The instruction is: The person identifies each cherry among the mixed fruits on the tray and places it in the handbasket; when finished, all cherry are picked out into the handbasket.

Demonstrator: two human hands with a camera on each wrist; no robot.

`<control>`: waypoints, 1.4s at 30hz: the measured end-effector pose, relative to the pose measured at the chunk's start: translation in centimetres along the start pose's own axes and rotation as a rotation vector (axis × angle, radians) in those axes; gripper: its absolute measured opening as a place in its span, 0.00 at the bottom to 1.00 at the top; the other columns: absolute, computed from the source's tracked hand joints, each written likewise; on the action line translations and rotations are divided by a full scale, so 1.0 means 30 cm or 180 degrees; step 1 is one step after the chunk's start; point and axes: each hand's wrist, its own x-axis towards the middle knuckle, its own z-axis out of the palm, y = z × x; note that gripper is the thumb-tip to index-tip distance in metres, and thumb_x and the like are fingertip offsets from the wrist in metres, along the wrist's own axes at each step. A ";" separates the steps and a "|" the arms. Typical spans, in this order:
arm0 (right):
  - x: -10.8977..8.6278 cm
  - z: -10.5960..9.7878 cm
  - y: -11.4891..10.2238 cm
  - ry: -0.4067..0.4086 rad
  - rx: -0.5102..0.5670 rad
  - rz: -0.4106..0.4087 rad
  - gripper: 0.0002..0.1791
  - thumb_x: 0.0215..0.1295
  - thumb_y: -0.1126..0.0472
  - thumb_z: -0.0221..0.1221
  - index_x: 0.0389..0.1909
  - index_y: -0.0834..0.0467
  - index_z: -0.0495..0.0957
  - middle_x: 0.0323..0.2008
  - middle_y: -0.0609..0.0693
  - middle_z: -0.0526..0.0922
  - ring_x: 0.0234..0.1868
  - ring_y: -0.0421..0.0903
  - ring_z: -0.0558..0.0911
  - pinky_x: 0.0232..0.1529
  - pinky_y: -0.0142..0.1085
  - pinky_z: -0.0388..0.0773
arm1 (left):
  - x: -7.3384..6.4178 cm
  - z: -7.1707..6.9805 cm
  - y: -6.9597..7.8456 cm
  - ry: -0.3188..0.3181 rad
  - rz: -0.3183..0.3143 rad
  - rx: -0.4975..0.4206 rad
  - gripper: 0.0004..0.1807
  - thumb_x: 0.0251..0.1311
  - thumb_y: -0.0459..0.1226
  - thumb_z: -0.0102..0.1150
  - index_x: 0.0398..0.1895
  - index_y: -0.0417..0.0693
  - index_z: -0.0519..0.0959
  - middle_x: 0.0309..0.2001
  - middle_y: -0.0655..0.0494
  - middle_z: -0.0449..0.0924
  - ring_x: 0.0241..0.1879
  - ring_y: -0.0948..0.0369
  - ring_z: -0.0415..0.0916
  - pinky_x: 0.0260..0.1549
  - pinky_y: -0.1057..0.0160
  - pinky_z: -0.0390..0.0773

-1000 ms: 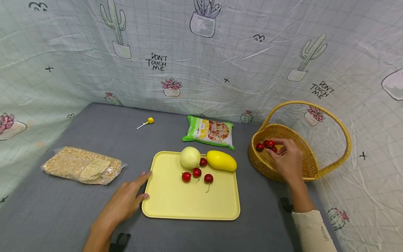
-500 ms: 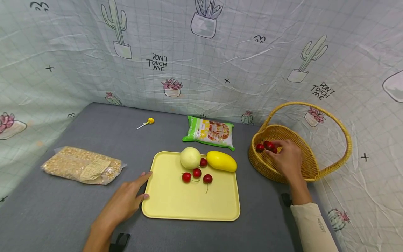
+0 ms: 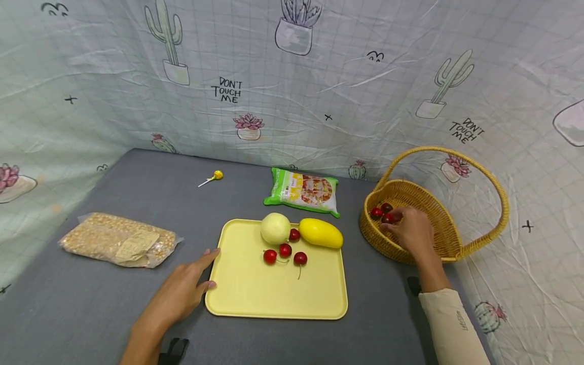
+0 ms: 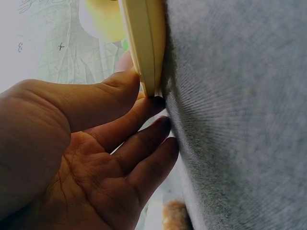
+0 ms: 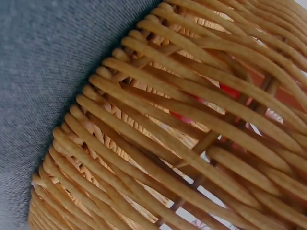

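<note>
In the head view my right hand [image 3: 414, 230] reaches into a yellow wicker basket [image 3: 449, 238]. Its thumb and index finger pinch a dark red cherry [image 3: 388, 218], with two more cherries [image 3: 376, 213] close by. My left hand [image 3: 182, 289] touches the left rim of a pale yellow tray [image 3: 274, 304]. The left wrist view shows the left thumb [image 4: 105, 93] against the tray's edge, the other fingers extended below. On the tray lie several cherries [image 3: 285, 250], a pale green round fruit [image 3: 276, 228] and a yellow mango-shaped fruit [image 3: 321, 233]. Basket weave hides the right hand's fingers in the right wrist view.
Left of the tray lies a clear bag of yellow kernels [image 3: 120, 239]. A yellow lollipop [image 3: 214, 177] and a green-edged food packet [image 3: 304, 191] lie toward the back. The basket's tall handle [image 3: 497, 192] arches over it. A cactus-print cloth [image 3: 337, 91] hangs behind the grey table.
Inside the basket my right hand has shifted slightly nearer; the cherry formerly at its fingertips now lies apart, and another is between them. My left hand stays at the tray.
</note>
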 end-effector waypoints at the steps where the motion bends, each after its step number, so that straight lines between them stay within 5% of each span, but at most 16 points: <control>1: 0.003 0.001 0.000 -0.0050 -0.0001 -0.0009 0.24 0.58 0.47 0.79 0.49 0.60 0.90 0.48 0.63 0.89 0.42 0.62 0.85 0.30 0.50 0.82 | 0.000 0.000 0.000 -0.0003 -0.0002 0.0002 0.40 0.61 0.31 0.74 0.78 0.40 0.70 0.69 0.26 0.74 0.67 0.35 0.78 0.62 0.35 0.80; 25: 0.045 0.029 0.028 -0.0324 0.0035 0.0008 0.24 0.61 0.43 0.76 0.46 0.59 0.90 0.37 0.55 0.90 0.38 0.55 0.85 0.28 0.42 0.78 | -0.007 0.007 0.000 0.0108 0.0068 0.0026 0.40 0.59 0.30 0.75 0.76 0.39 0.72 0.67 0.26 0.76 0.66 0.35 0.79 0.61 0.35 0.79; 32: 0.039 0.029 0.028 -0.0329 0.0073 0.0015 0.25 0.62 0.43 0.75 0.48 0.61 0.88 0.38 0.57 0.90 0.39 0.57 0.85 0.32 0.47 0.81 | -0.005 0.007 -0.001 0.0081 0.0060 0.0045 0.40 0.60 0.30 0.74 0.77 0.39 0.71 0.68 0.26 0.76 0.66 0.34 0.79 0.62 0.35 0.79; 38: 0.037 0.029 0.029 -0.0224 0.0094 -0.0011 0.27 0.64 0.42 0.74 0.51 0.61 0.88 0.43 0.59 0.92 0.44 0.60 0.87 0.38 0.53 0.84 | -0.007 0.009 -0.002 0.0091 0.0057 0.0046 0.40 0.60 0.31 0.74 0.76 0.39 0.71 0.67 0.26 0.76 0.66 0.35 0.79 0.61 0.35 0.80; 42: 0.035 0.027 0.026 0.0054 0.0121 -0.0081 0.25 0.64 0.45 0.75 0.50 0.61 0.88 0.39 0.58 0.92 0.39 0.59 0.87 0.33 0.50 0.82 | -0.007 0.009 -0.001 0.0088 0.0056 0.0049 0.40 0.60 0.31 0.74 0.76 0.39 0.72 0.67 0.27 0.76 0.66 0.35 0.79 0.61 0.35 0.80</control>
